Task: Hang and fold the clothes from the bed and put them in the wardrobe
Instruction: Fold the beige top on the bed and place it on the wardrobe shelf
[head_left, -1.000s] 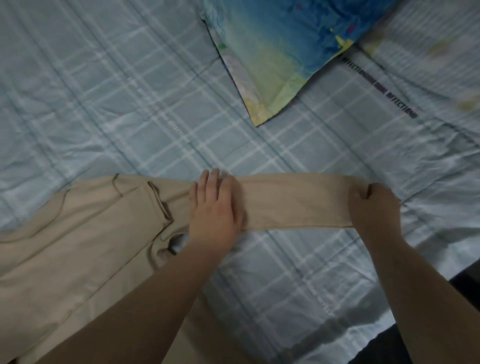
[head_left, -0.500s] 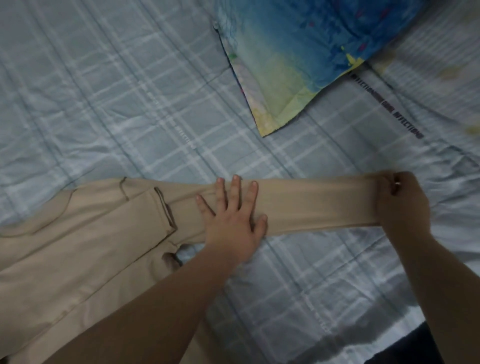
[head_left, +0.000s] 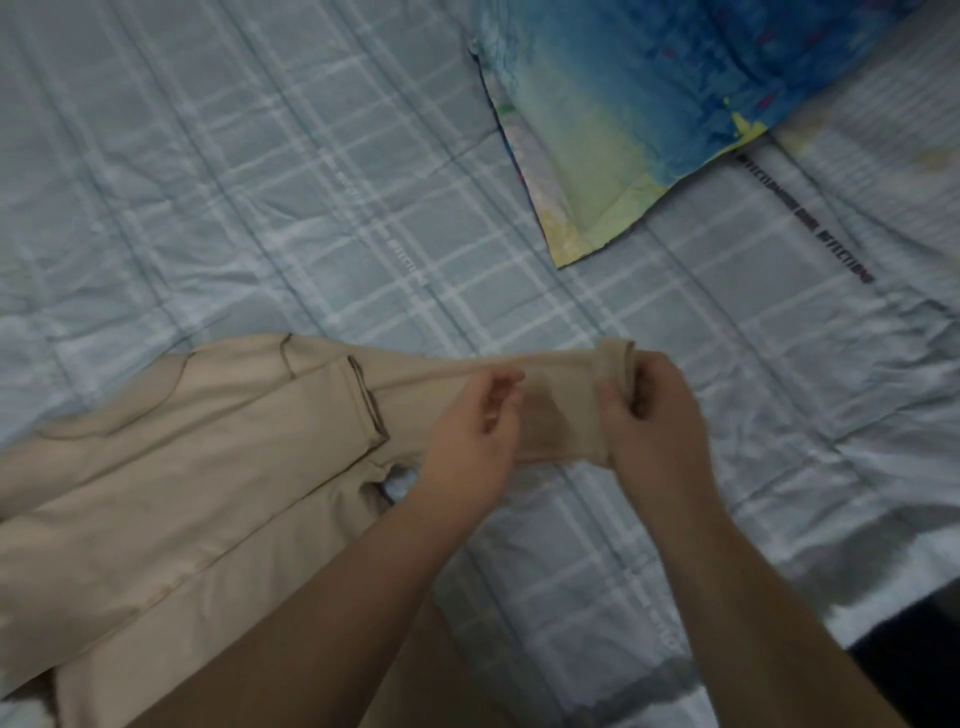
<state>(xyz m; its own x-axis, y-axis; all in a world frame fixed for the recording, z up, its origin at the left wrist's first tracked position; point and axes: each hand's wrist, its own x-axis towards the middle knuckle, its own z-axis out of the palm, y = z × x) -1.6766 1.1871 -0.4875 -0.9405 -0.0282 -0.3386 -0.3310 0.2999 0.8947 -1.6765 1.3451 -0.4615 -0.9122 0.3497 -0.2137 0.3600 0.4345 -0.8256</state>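
This is a bedroom in a home. There is a bed (head_left: 311, 208) with a blue checked sheet and a bright blue and yellow pillow (head_left: 649, 104).

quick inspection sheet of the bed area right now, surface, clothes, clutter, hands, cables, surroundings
surface: bed covered by a pale blue checked sheet, wrinkled.
job's things: one beige garment lies at the left, its sleeve drawn out to the right and raised between the hands; the cuff end is doubled over.
clutter: a blue and yellow pillow at the top right, apart from the garment.
grippers: left hand grips the sleeve at mid-length; right hand grips the cuff end.
cables: nothing seen.
surroundings: a dark strip past the bed's edge at the lower right; no wardrobe in view.
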